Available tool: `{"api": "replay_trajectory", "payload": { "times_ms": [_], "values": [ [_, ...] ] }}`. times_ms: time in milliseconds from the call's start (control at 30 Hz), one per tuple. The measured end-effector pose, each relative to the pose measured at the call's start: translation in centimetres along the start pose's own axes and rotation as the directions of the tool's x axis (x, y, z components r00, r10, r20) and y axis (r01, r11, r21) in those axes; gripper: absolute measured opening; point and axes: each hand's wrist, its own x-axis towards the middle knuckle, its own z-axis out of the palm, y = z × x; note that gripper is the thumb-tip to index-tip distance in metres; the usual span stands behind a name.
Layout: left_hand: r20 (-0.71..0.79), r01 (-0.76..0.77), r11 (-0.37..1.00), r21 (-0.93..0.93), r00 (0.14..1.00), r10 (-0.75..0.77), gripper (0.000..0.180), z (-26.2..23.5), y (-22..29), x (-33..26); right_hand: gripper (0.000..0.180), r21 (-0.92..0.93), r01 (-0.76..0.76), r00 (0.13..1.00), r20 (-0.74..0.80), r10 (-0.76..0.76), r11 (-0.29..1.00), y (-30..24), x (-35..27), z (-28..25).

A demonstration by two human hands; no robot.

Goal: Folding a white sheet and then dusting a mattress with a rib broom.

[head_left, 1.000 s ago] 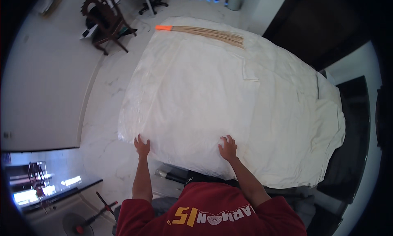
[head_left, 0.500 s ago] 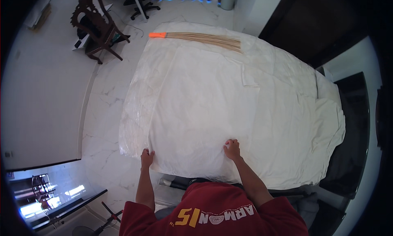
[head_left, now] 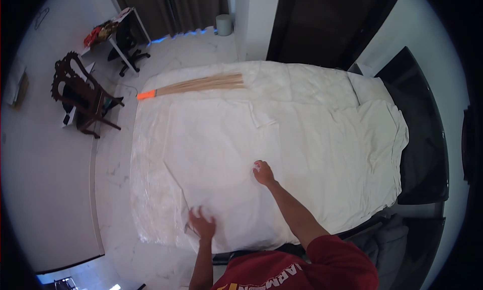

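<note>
The left hand (head_left: 202, 225) is a bit blurry, and its fingers are spread wide. It is at the near left edge of a white cloth (head_left: 216, 154), but I cannot tell if it touches it. The right hand (head_left: 262, 174) is farther forward, over the middle of the cloth. Its fingers are curled, and I cannot tell if they pinch any cloth. The cloth lies flat on a big bed (head_left: 148, 189), under and in front of both hands. A dark line runs along its edge, forward and left from the left hand.

Well ahead of the right hand and to its left, a stick broom (head_left: 201, 83) with an orange handle lies on the bed. A brown wooden chair (head_left: 85, 96) stands far ahead and left of the left hand. Behind the right hand, off to its right, is a gray blanket (head_left: 385, 247).
</note>
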Motion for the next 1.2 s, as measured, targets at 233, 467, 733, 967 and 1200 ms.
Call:
{"api": "replay_trajectory", "payload": {
  "times_ms": [233, 467, 733, 967, 1200],
  "values": [
    [0.622, 0.029, 0.997, 0.073, 0.780, -0.068, 0.120, 7.1, 10.9, 7.9, 0.051, -0.182, 0.167, 0.982, 0.118, -0.147, 0.969, -1.6, 7.1, -1.3],
    [0.643, 0.013, 0.982, 0.189, 0.754, -0.134, 0.122, 8.8, 12.6, 8.7, 0.068, -0.664, 0.021, 0.976, 0.176, 0.129, 0.747, 4.6, 20.4, -8.9],
    [0.613, 0.110, 0.981, 0.160, 0.768, -0.186, 0.122, 8.6, 11.2, 8.2, 0.067, -0.453, 0.022, 0.997, -0.057, -0.053, 0.891, -1.7, 16.0, -3.9],
    [0.540, 0.039, 0.999, -0.030, 0.841, -0.016, 0.100, 5.1, 12.3, 7.9, 0.069, -0.365, 0.335, 0.914, 0.351, -0.204, 0.869, -3.4, -7.9, 1.1],
    [-0.257, 0.226, 0.961, -0.157, 0.931, -0.261, 0.080, -0.2, -2.5, -0.4, 0.072, -0.411, 0.370, 0.869, 0.470, -0.154, 0.833, -0.9, -17.2, -1.3]
  ]
}}
